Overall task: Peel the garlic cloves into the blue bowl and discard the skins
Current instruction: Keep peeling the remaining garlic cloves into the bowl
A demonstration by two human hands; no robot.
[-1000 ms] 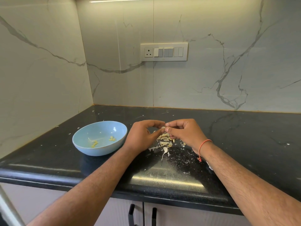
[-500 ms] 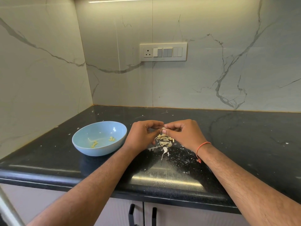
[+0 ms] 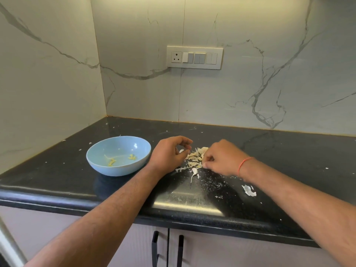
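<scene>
The blue bowl (image 3: pixel 115 170) stands on the black counter at the left, with a few yellowish garlic bits (image 3: pixel 111 162) inside. Just right of it, my left hand (image 3: pixel 167 154) has its fingers curled, and thumb and forefinger pinch a small pale garlic clove (image 3: pixel 181 150). A pile of garlic skins (image 3: pixel 195 157) lies between my hands. My right hand (image 3: pixel 221 159) rests on the counter, its curled fingertips down at the pile's right edge; what they hold is hidden. A loose clove with a thin tail (image 3: pixel 194 171) lies just in front of the pile.
The black counter (image 3: pixel 289 151) is dusted with small skin flakes, and a larger skin scrap (image 3: pixel 249 190) lies near my right forearm. Marble walls close the back and left. A switch panel (image 3: pixel 194 57) is on the back wall. Cabinet handles (image 3: pixel 155 247) sit below the front edge.
My hands, which were pinching together over the pile, have come apart. The right hand has dropped to the pile's right edge and the left has drawn slightly left.
</scene>
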